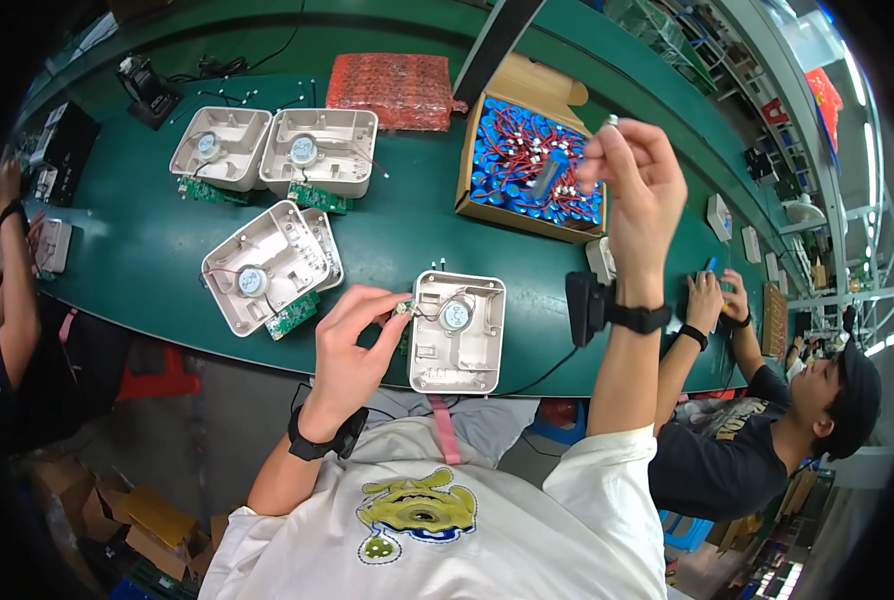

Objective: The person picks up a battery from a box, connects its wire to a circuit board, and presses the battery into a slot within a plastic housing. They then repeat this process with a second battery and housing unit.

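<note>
In front of me on the green table lies an open white plastic housing (479,375) with a round speaker (456,316) inside, joined by thin wires. At its left edge my left hand (352,335) is closed, thumb and forefinger pinching a small green circuit board (404,309). My right hand (639,185) is raised over the right side of a cardboard box (474,208) filled with blue battery cells (507,150) on red wires. A small white connector (610,121) shows at its pinched fingertips. One blurred blue battery cell (549,176) hangs beside those fingers.
Several more white housings (267,255) with speakers and green boards stand left. Red bubble wrap (389,92) lies at the back. A metal post (502,45) rises near the box. Co-workers' hands (712,297) are at the right, others at the far left.
</note>
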Demonstrator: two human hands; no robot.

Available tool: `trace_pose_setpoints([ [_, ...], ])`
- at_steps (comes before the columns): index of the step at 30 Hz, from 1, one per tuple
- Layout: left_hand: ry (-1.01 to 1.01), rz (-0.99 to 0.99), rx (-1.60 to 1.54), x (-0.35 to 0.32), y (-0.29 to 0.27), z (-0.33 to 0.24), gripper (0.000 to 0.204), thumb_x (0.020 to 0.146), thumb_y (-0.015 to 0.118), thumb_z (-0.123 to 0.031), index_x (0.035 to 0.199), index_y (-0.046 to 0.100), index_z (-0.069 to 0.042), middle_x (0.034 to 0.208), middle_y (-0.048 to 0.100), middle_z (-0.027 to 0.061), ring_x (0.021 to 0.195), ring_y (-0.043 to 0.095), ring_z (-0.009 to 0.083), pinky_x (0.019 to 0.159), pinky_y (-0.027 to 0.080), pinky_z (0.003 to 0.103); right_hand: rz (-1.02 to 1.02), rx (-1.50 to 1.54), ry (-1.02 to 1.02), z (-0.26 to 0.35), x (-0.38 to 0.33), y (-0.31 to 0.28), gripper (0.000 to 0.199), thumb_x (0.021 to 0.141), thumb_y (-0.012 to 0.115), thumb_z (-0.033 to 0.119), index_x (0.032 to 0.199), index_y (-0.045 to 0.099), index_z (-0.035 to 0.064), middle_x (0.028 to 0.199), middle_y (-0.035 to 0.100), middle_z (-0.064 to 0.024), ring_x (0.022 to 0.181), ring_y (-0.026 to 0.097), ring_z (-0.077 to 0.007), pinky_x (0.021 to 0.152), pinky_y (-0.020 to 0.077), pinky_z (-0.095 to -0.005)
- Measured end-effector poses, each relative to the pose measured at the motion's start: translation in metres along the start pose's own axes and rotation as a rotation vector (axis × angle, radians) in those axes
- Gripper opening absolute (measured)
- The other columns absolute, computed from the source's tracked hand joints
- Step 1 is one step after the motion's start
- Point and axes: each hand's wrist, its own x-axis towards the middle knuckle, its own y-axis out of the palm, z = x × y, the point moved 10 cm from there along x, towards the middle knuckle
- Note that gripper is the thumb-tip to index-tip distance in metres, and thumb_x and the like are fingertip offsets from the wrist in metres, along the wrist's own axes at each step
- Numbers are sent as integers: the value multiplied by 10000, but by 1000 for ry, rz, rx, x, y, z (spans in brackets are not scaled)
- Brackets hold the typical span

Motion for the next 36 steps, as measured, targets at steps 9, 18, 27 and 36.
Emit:
trace_pose_setpoints([
  [9,-51,-54,-31,-3,0,6,265,921,750,85,1179,768,28,1058,664,78,886,631,128,784,538,255,171,-104,169,36,-68,33,135,1092,608,78,1154,621,-41,805,655,-50,544,504,-42,490,351,-191],
  [18,26,-107,-18,-3,-1,3,265,873,784,68,1133,777,14,1017,682,95,754,676,155,685,554,276,336,-241,319,5,-104,51,121,1104,572,75,1168,601,-24,773,626,-18,553,455,-29,501,326,-198],
  [27,12,-153,-8,-5,-3,2,268,867,784,76,1129,778,16,998,675,86,748,668,149,676,548,275,467,-404,189,-8,-125,88,65,1003,707,30,1045,691,-16,780,671,-38,583,549,-60,525,417,-227],
  [36,-1,-124,12,-7,-1,-5,286,878,776,87,1153,782,9,1025,662,66,784,633,118,703,536,260,364,-629,-60,1,-153,114,105,866,812,-31,942,751,9,837,695,-79,578,623,-155,496,433,-286],
])
